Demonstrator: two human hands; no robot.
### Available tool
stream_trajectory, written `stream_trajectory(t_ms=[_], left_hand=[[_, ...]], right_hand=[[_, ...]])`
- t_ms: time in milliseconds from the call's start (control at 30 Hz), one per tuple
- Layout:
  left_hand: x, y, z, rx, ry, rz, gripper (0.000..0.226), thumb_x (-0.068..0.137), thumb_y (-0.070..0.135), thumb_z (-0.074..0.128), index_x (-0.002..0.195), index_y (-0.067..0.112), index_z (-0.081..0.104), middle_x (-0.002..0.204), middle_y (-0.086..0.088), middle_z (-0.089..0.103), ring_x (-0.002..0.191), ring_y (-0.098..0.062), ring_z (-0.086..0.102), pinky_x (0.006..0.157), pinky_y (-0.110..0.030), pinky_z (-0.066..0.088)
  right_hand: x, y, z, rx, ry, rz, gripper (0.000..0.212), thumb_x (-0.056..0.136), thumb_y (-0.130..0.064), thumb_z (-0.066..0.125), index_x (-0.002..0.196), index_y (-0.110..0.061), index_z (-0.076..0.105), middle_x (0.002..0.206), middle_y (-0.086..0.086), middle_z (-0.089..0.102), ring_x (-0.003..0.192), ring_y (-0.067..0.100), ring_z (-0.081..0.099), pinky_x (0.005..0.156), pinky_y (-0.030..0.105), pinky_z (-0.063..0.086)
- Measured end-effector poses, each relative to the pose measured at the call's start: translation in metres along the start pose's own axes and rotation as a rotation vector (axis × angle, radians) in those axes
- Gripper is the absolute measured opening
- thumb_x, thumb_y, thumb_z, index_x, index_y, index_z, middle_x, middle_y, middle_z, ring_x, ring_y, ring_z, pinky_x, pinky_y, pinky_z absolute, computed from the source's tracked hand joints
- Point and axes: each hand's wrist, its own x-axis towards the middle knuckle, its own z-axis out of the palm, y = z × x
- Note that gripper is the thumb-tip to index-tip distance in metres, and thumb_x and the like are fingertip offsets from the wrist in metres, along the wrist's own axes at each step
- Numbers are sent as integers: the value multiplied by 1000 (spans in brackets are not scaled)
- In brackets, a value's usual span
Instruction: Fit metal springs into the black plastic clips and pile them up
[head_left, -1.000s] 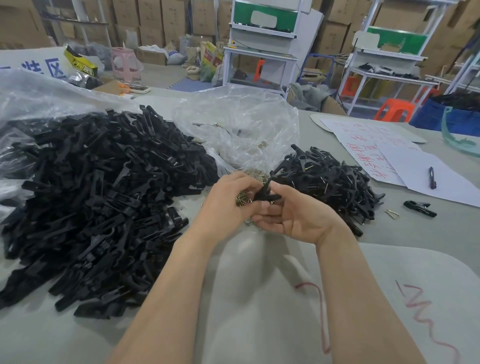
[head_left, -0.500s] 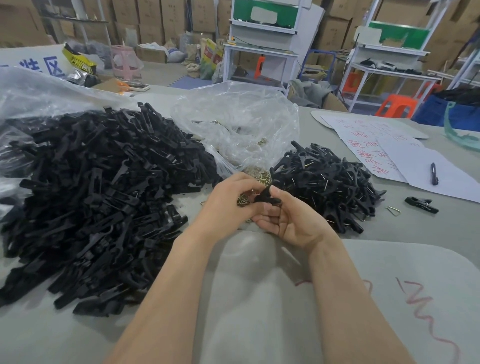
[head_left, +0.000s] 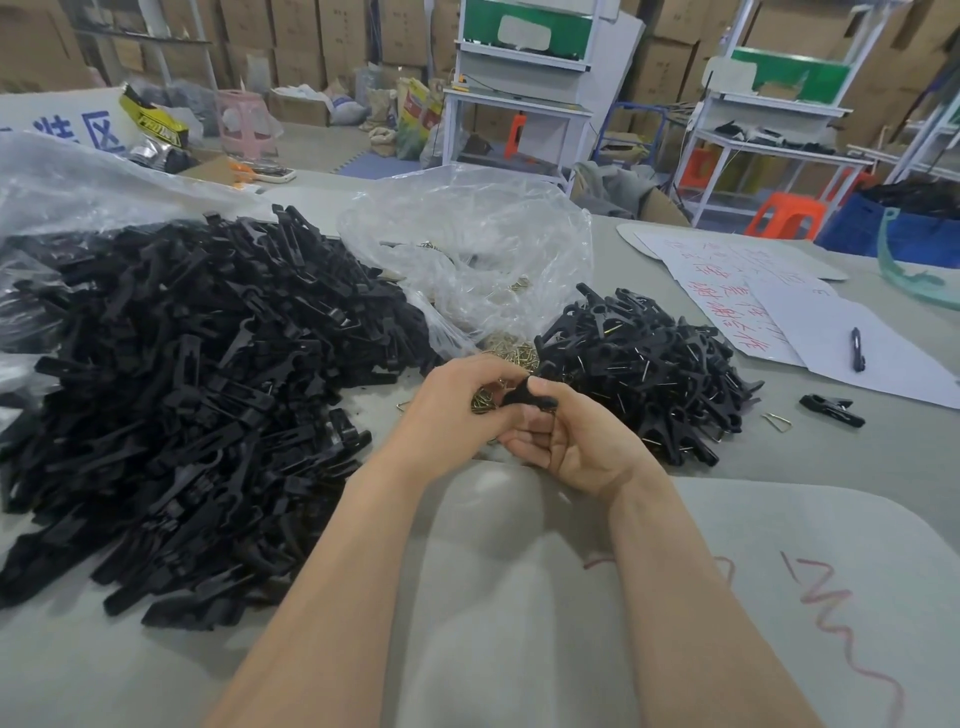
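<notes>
Black clip (head_left: 527, 397) pinched, seemingly, between both hands (head_left: 576, 447).

Heap of loose clip halves (head_left: 197, 395): black, matte. Held clip (head_left: 524, 397): black. Pile of finished clips (head_left: 649, 374): black, thin bright metal streaks. Lone clip (head_left: 831, 409): black. Springs (head_left: 511, 351): brassy gold. Bag (head_left: 467, 249): clear, whitish sheen. Surface (head_left: 857, 457): dull grey-green. Mat (head_left: 519, 597): pale grey, red squiggles. Paper sheets (head_left: 727, 291): white, red handwriting. Pen (head_left: 856, 349): black. Stool (head_left: 784, 215): orange. Second stool (head_left: 244, 124): pink. Sign (head_left: 67, 130): white, blue characters. Racks (head_left: 519, 78): white, green panels. Sack (head_left: 893, 239): deep blue. Cartons (head_left: 332, 31): brown.
</notes>
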Motion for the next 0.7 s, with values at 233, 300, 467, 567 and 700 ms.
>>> stream_trajectory(t_ms=[233, 300, 467, 567, 700], left_hand=[[2, -6, 3, -46, 122, -106, 19, 79, 23, 75, 97, 27, 70, 86, 13, 65, 86, 2, 56, 79, -8, 40], [3, -6, 2, 57, 163, -82, 21, 81, 23, 74, 101, 19, 70, 86, 14, 60, 90, -3, 55, 81, -11, 39], [5, 2, -2, 41, 165, -63, 43, 84, 24, 70, 127, 23, 59, 113, 5, 54, 102, -6, 53, 95, -21, 42], [6, 9, -10, -77, 358, -131, 47, 89, 29, 64, 134, 26, 49, 131, 8, 46, 114, -1, 48, 100, -18, 39], [4, 16, -25, -286, 796, -174, 26, 95, 18, 55, 121, 13, 56, 118, 4, 58, 100, 7, 55, 88, -12, 45]], right_hand=[[0, -7, 4, -118, 10, 39, 62, 69, -59, 59, 101, -7, 65, 75, 12, 72, 66, 18, 71, 55, 24, 56], [-2, -17, 8, -260, 108, 14, 67, 72, -69, 59, 104, -10, 66, 76, 11, 72, 58, 16, 66, 52, 23, 54], [2, -44, 22, -708, 377, -367, 19, 87, -29, 68, 89, -10, 69, 68, 3, 67, 49, 10, 54, 48, 20, 46], [5, -61, 28, -433, 668, -473, 47, 86, -37, 68, 121, -7, 54, 90, 5, 67, 67, 9, 68, 75, 32, 59], [2, -38, 35, -993, 767, -354, 92, 89, -44, 61, 150, -27, -5, 129, 18, 51, 106, 26, 59, 97, 34, 44]])
